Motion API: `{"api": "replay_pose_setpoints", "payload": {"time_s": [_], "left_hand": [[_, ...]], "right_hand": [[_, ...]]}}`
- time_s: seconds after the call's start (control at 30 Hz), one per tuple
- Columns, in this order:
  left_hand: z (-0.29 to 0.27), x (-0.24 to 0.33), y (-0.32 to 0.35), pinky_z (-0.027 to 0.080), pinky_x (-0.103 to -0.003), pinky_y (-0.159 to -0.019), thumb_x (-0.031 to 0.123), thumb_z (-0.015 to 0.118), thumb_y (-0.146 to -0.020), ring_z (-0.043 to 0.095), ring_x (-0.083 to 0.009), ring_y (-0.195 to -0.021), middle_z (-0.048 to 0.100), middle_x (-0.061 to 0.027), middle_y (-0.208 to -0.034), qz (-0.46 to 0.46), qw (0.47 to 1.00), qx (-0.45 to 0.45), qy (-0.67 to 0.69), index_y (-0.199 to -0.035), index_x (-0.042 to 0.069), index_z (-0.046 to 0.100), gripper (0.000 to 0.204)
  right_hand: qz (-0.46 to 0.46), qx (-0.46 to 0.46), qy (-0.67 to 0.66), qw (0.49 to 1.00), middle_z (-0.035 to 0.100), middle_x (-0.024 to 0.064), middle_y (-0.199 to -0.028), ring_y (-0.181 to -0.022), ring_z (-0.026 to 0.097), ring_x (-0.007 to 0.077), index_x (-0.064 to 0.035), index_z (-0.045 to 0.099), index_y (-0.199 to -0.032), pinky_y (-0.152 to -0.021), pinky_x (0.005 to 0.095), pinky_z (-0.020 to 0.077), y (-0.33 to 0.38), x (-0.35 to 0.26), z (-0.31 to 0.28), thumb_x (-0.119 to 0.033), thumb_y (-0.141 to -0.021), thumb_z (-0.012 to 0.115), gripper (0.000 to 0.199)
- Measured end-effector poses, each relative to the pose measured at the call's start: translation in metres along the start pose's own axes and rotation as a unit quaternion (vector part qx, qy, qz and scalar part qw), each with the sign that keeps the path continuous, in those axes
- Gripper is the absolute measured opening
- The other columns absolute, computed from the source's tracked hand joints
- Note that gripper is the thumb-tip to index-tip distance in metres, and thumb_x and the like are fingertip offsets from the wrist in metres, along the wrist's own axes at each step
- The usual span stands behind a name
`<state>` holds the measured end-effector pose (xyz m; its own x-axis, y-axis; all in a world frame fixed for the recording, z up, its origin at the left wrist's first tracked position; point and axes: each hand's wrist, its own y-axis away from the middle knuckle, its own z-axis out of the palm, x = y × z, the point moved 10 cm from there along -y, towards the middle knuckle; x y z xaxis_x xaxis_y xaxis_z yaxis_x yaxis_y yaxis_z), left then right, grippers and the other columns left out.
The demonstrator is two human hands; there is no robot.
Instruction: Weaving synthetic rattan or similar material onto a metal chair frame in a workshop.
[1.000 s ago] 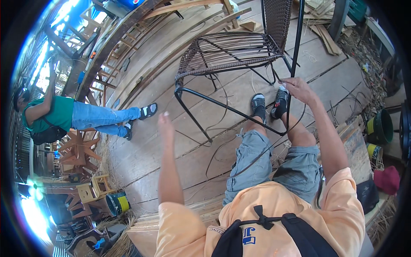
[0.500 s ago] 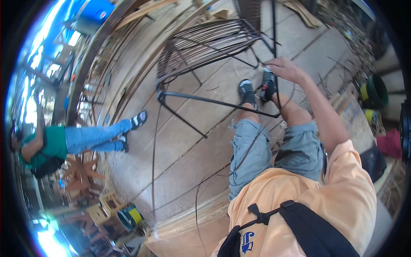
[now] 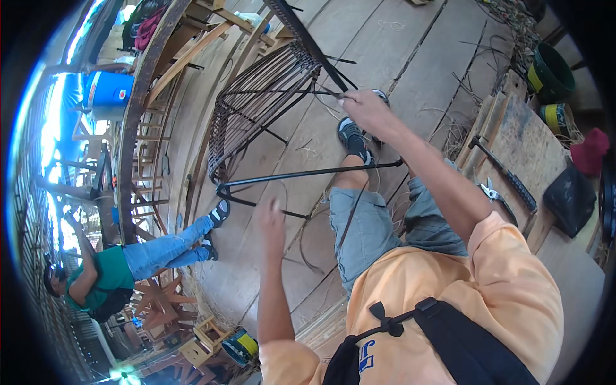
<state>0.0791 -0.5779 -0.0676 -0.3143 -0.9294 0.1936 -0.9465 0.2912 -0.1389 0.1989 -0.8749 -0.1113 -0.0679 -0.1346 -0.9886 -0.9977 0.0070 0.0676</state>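
Chair (image 3: pixel 260 96): on the floor (image 3: pixel 410 35) in front of the knees; cannot tell whether every foot bears.
Right grip (image 3: pixel 371 115): narrow, apparently pinching a strand (image 3: pixel 329 93) at the seat's corner, by the back (image 3: pixel 314 42).
Left grip (image 3: pixel 271 218): blurred, nearer the body than the bar (image 3: pixel 308 173); cannot tell whether wide, narrow or holding.
Slack risk: if the right pinch eases, the strand could slip and loosen at the corner.
Snag risk: loose strand (image 3: pixel 351 221) crosses the thigh (image 3: pixel 378 224); shifting the leg could catch or kink it.
Tip risk: a hard one-sided pull could skew the chair, as neither grip clearly braces it.
Worktop (image 3: pixel 526 135) risk: hammer (image 3: pixel 504 170) and pliers (image 3: pixel 489 191) lie near the right arm; a swinging elbow could knock them.
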Motion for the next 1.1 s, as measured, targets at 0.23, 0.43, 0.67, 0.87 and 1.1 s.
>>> {"api": "replay_pose_setpoints", "payload": {"time_s": [0.23, 0.43, 0.67, 0.87, 1.1], "left_hand": [[0.063, 0.106, -0.208, 0.039, -0.043, -0.091, 0.022, 0.054, -0.083, 0.049, -0.0375, -0.105, 0.054, -0.0226, -0.108, 0.118, 0.985, 0.092, -0.084, -0.117, -0.001, 0.046, 0.042], [0.121, 0.077, -0.27, 0.043, -0.047, -0.083, 0.032, 0.044, -0.088, 0.055, -0.0386, -0.095, 0.059, -0.0236, -0.099, 0.05, 0.996, 0.003, -0.073, -0.104, 0.002, 0.055, 0.035], [0.116, 0.079, -0.28, 0.043, -0.046, -0.087, 0.033, 0.051, -0.085, 0.056, -0.036, -0.097, 0.06, -0.0166, -0.106, 0.088, 0.986, 0.103, -0.097, -0.106, 0.01, 0.061, 0.032], [0.118, 0.063, -0.283, 0.046, -0.048, -0.078, 0.035, 0.049, -0.084, 0.059, -0.0349, -0.089, 0.061, -0.0157, -0.101, 0.068, 0.991, 0.063, -0.101, -0.096, 0.009, 0.062, 0.031], [0.14, 0.036, -0.286, 0.044, -0.033, -0.078, 0.032, 0.056, -0.081, 0.057, -0.0195, -0.089, 0.062, -0.0092, -0.105, 0.1, 0.983, -0.056, 0.146, -0.112, 0.005, 0.058, 0.041]], "right_hand": [[0.022, 0.011, -0.029, 0.999, 0.045, -0.0004, -0.059, -0.057, 0.042, 0.0071, 0.0045, 0.056, -0.082, -0.051, 0.0263, 0.0358, 0.011, 0.01, -0.006, -0.022, -0.087, 0.049, 0.028], [0.003, 0.052, -0.046, 0.998, 0.043, 0.0004, -0.059, -0.058, 0.04, 0.0078, 0.0047, 0.054, -0.081, -0.051, 0.0271, 0.0352, 0.014, 0.006, -0.008, -0.023, -0.086, 0.05, 0.029], [0.009, 0.047, -0.04, 0.998, 0.052, 0.0232, -0.064, -0.061, 0.054, 0.0365, 0.0048, 0.051, -0.078, -0.057, 0.0411, 0.0414, 0.022, 0.0, -0.006, -0.019, -0.084, 0.044, 0.025], [-0.002, 0.058, -0.005, 0.998, 0.053, 0.0242, -0.07, -0.067, 0.054, 0.0385, 0.0032, 0.051, -0.082, -0.061, 0.0413, 0.0424, 0.034, -0.013, -0.002, -0.019, -0.086, 0.043, 0.024], [0.095, 0.011, 0.03, 0.995, 0.051, 0.0046, -0.068, -0.063, 0.047, 0.0119, 0.0014, 0.058, -0.098, -0.057, 0.0267, 0.0392, 0.045, 0.086, 0.011, -0.022, -0.091, 0.047, 0.026]]}}
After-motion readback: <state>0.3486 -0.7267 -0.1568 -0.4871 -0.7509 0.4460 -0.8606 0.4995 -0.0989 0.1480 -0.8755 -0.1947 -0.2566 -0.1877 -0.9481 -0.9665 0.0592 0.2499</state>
